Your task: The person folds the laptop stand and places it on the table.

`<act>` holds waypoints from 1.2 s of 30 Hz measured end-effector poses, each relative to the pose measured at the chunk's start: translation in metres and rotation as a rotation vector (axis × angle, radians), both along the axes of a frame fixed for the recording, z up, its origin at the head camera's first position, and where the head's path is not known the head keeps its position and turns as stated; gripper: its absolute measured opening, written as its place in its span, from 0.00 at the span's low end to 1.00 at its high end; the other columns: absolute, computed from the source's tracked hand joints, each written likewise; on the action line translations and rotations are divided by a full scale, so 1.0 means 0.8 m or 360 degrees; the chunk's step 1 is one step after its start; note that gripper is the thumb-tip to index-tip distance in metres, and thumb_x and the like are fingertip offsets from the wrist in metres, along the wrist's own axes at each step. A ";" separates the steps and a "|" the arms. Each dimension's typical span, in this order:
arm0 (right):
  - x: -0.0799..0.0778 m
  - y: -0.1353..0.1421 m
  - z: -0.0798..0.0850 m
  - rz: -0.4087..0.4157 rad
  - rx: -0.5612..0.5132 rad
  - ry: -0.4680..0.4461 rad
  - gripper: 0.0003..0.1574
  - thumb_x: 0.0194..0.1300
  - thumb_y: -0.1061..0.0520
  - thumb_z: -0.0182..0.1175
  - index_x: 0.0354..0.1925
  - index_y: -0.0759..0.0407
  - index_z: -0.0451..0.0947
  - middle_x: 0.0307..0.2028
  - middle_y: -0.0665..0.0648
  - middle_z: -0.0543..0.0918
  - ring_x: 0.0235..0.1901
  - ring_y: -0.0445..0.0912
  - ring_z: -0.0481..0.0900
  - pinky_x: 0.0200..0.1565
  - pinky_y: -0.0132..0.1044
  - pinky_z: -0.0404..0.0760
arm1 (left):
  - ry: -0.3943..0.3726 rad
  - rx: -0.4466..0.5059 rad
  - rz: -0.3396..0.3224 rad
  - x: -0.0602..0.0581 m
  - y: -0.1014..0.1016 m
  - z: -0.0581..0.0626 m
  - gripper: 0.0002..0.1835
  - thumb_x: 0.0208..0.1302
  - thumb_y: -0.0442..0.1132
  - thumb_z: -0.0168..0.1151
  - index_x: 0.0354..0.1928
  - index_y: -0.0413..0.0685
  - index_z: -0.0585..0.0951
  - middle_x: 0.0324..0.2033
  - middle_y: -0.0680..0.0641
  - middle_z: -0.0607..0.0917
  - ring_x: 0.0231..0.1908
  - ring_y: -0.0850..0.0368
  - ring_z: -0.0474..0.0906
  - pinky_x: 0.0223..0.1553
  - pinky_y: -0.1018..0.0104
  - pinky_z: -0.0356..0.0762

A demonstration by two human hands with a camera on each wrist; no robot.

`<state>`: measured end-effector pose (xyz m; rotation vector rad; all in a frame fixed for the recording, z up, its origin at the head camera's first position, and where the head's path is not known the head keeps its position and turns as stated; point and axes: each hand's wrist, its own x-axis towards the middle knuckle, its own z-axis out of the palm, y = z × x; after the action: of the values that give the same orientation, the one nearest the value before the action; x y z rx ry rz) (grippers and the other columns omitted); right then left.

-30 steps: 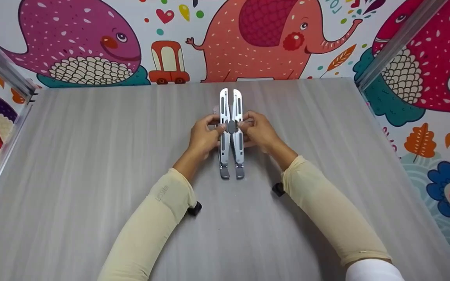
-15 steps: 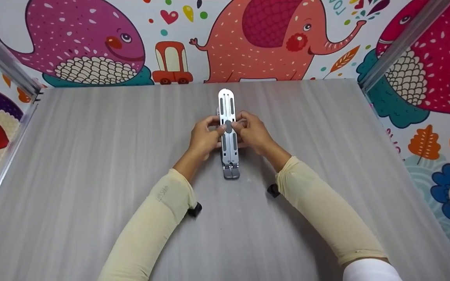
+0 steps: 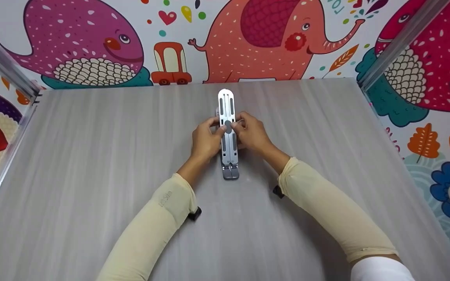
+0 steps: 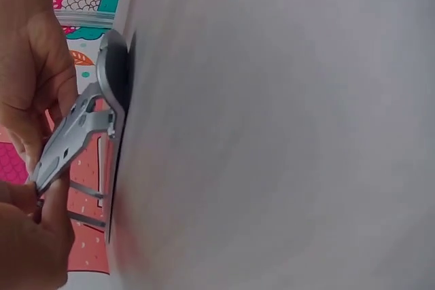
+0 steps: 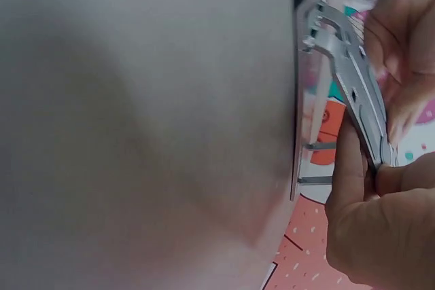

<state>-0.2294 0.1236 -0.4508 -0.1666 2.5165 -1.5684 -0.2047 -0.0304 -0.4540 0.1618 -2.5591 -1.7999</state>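
A silver folding laptop stand (image 3: 229, 150) with grey pads stands at the middle of the table, its two long arms side by side. My left hand (image 3: 206, 142) pinches its left arm near the round grey pivot cap (image 3: 228, 126), thumb on top. From the other side my right hand (image 3: 253, 134) pinches the right arm at the same height. In the left wrist view the stand (image 4: 71, 137) slopes up from its base bars on the tabletop, with fingers tucked beneath. The right wrist view shows the stand's hinged lip end (image 5: 316, 25) close to the table.
The grey wood-grain table (image 3: 92, 175) spreads around the stand. Behind it rises a wall panel (image 3: 170, 23) printed with cartoon animals. Metal rails (image 3: 404, 43) run along the side panels. A small black wrist camera (image 3: 195, 214) hangs under the left sleeve.
The stand's two arms, spread slightly apart a second ago, have come together side by side. My right hand has moved left with its arm; both hands keep their grip.
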 end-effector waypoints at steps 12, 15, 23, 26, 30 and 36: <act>-0.012 0.016 0.015 0.0147 0.0434 0.0321 0.26 0.78 0.49 0.55 0.67 0.57 0.68 0.43 0.61 0.85 0.36 0.51 0.83 0.36 0.42 0.84 | -0.0036 -0.0413 -0.0077 0.028 0.007 0.010 0.33 0.65 0.36 0.68 0.69 0.34 0.69 0.59 0.37 0.78 0.59 0.43 0.76 0.64 0.51 0.73; -0.023 0.020 0.027 0.0158 0.0550 0.0555 0.32 0.78 0.49 0.55 0.73 0.58 0.64 0.52 0.62 0.83 0.45 0.52 0.82 0.47 0.46 0.83 | -0.0092 -0.0595 -0.0134 0.045 0.012 0.014 0.34 0.62 0.39 0.71 0.66 0.34 0.70 0.54 0.38 0.78 0.52 0.43 0.78 0.57 0.49 0.77; -0.053 0.019 0.055 0.0263 0.0875 0.0835 0.39 0.74 0.46 0.60 0.78 0.40 0.61 0.69 0.54 0.72 0.68 0.48 0.71 0.70 0.45 0.71 | -0.0122 -0.0955 -0.0257 0.090 0.031 0.019 0.34 0.60 0.46 0.73 0.60 0.31 0.72 0.42 0.39 0.81 0.39 0.43 0.83 0.42 0.46 0.82; -0.062 0.011 0.061 0.0319 0.0909 0.0843 0.37 0.73 0.46 0.61 0.76 0.35 0.63 0.67 0.53 0.73 0.66 0.46 0.72 0.68 0.43 0.74 | -0.0146 -0.1011 -0.0270 0.097 0.037 0.020 0.42 0.60 0.47 0.73 0.67 0.26 0.67 0.43 0.37 0.82 0.40 0.41 0.84 0.44 0.46 0.83; -0.070 0.001 0.062 0.0384 0.0960 0.0915 0.32 0.73 0.50 0.63 0.72 0.36 0.71 0.64 0.53 0.75 0.63 0.46 0.73 0.65 0.40 0.77 | -0.0149 -0.1079 -0.0271 0.100 0.042 0.019 0.50 0.59 0.46 0.75 0.72 0.21 0.60 0.46 0.34 0.83 0.42 0.40 0.86 0.46 0.46 0.84; -0.079 -0.010 0.057 0.0370 0.0799 0.0810 0.29 0.71 0.54 0.64 0.68 0.43 0.76 0.59 0.54 0.79 0.58 0.46 0.77 0.60 0.36 0.80 | -0.0144 -0.1182 -0.0299 0.101 0.048 0.019 0.54 0.54 0.44 0.78 0.71 0.16 0.58 0.48 0.32 0.85 0.43 0.39 0.87 0.45 0.47 0.85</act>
<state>-0.2923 0.1153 -0.4056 -0.8396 3.0296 -0.8439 -0.1236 0.0084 -0.4388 -0.0102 -3.1815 -0.7699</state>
